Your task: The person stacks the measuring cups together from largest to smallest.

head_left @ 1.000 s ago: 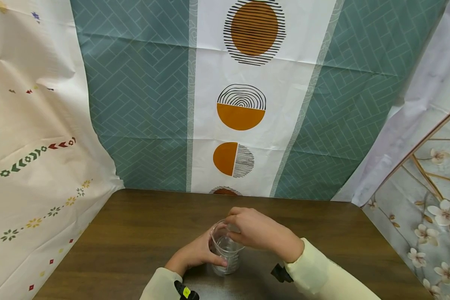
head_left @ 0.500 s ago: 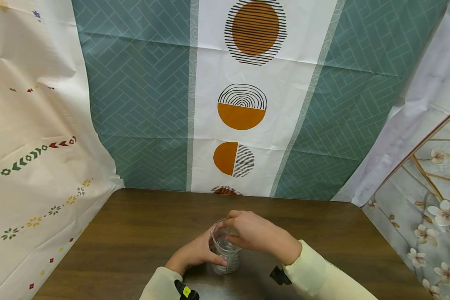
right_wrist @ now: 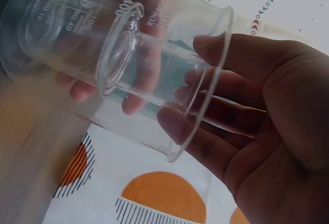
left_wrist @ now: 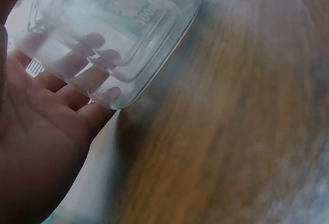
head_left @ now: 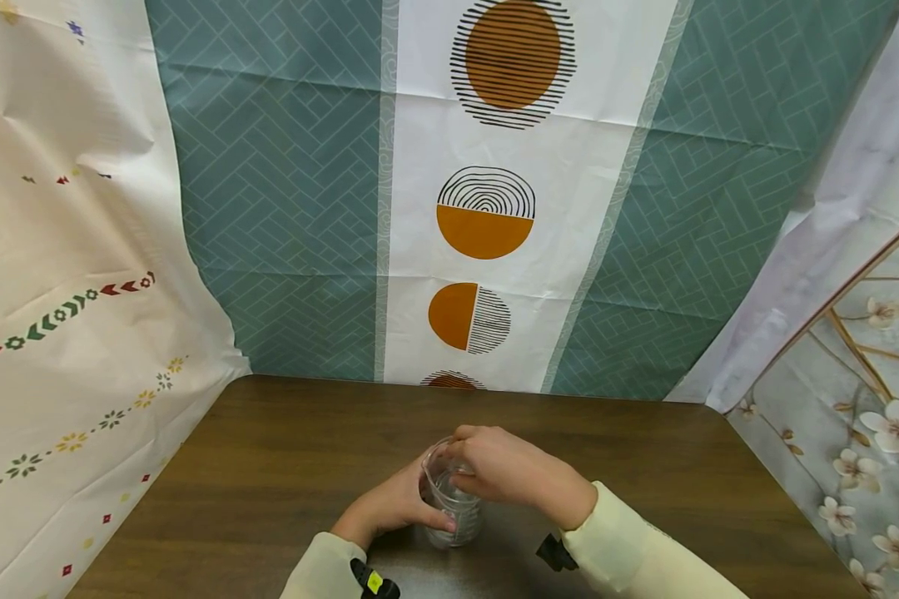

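A large clear beaker [head_left: 460,532] with white volume marks stands on the table in front of the person. The left hand [head_left: 397,501] grips it around the side; in the left wrist view its fingers show through the glass. Inside, a smaller marked beaker [right_wrist: 103,82] lies toward the large beaker's base in the right wrist view. The right hand [head_left: 505,462] reaches over the large beaker's mouth, thumb and fingers inside the rim [right_wrist: 226,34]. Between them they hold a small clear beaker [right_wrist: 172,59], partly lost in reflections. How deeply the inner pieces nest cannot be told.
The brown wooden table [head_left: 300,441] stretches to both sides and behind the beaker. A teal and white cloth [head_left: 300,208] with orange circles hangs at the back edge. Patterned cloths hang at the left and right.
The right hand has sunk slightly into the large beaker's mouth, lowering the small clear beaker. The left hand and the large beaker have stayed in place.
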A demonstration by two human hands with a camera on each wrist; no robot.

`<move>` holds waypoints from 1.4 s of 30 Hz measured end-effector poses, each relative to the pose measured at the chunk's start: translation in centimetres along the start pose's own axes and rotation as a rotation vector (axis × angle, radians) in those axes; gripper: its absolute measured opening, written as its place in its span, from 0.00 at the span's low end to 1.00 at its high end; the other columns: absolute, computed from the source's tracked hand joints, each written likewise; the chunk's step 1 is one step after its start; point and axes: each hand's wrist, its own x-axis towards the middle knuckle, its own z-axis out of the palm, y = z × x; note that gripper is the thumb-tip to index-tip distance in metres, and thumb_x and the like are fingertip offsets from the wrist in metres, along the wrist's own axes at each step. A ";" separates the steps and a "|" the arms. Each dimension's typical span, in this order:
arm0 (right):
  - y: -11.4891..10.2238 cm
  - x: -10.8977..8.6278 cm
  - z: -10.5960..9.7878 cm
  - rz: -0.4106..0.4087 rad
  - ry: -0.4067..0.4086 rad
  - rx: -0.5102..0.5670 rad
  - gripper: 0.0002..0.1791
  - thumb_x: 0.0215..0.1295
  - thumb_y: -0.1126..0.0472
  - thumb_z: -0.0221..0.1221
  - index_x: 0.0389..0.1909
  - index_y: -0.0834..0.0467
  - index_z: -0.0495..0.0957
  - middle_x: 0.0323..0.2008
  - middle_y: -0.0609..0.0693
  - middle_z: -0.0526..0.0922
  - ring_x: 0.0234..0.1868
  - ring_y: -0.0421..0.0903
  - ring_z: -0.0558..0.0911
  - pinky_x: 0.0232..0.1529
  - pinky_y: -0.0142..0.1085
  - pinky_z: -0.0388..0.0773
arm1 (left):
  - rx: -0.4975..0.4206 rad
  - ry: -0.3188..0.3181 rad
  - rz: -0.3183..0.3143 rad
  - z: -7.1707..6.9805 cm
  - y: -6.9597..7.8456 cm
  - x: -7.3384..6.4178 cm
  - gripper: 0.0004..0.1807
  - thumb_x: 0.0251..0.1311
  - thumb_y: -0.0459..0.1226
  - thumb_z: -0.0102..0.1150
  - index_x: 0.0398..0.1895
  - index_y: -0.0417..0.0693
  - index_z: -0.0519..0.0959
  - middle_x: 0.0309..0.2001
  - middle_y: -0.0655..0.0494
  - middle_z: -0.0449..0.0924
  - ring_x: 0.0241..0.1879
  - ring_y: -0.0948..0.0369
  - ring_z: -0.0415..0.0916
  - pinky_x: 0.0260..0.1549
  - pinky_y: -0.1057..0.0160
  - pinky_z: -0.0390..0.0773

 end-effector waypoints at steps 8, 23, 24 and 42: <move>0.1 0.3 0.5 -0.023 -0.008 -0.005 0.14 0.62 0.56 0.64 0.48 0.55 0.83 0.44 0.46 0.82 0.41 0.38 0.81 0.44 0.28 0.79 | 0.004 -0.008 0.002 0.0 -0.1 0.0 0.59 0.50 0.44 0.73 0.77 0.67 0.39 0.77 0.63 0.45 0.74 0.57 0.50 0.61 0.75 0.62; 0.1 0.6 1.0 -0.029 -0.049 -0.020 0.15 0.63 0.55 0.64 0.49 0.53 0.83 0.48 0.44 0.83 0.48 0.38 0.81 0.49 0.32 0.79 | -0.010 -0.011 -0.005 0.1 0.2 -0.1 0.59 0.50 0.44 0.73 0.77 0.66 0.39 0.77 0.62 0.44 0.73 0.56 0.53 0.60 0.74 0.64; 0.1 0.7 1.0 -0.030 -0.052 -0.017 0.15 0.63 0.55 0.64 0.49 0.53 0.83 0.48 0.44 0.83 0.48 0.38 0.81 0.49 0.32 0.79 | -0.010 -0.011 -0.006 0.1 0.2 -0.1 0.60 0.50 0.45 0.73 0.77 0.66 0.39 0.77 0.62 0.44 0.73 0.56 0.53 0.60 0.74 0.64; 0.4 1.4 1.6 -0.009 -0.101 0.028 0.12 0.59 0.55 0.67 0.43 0.50 0.85 0.44 0.40 0.85 0.44 0.38 0.83 0.46 0.29 0.79 | -0.020 -0.009 0.001 0.0 0.4 -0.1 0.60 0.49 0.44 0.74 0.77 0.63 0.40 0.77 0.60 0.45 0.70 0.57 0.58 0.59 0.74 0.66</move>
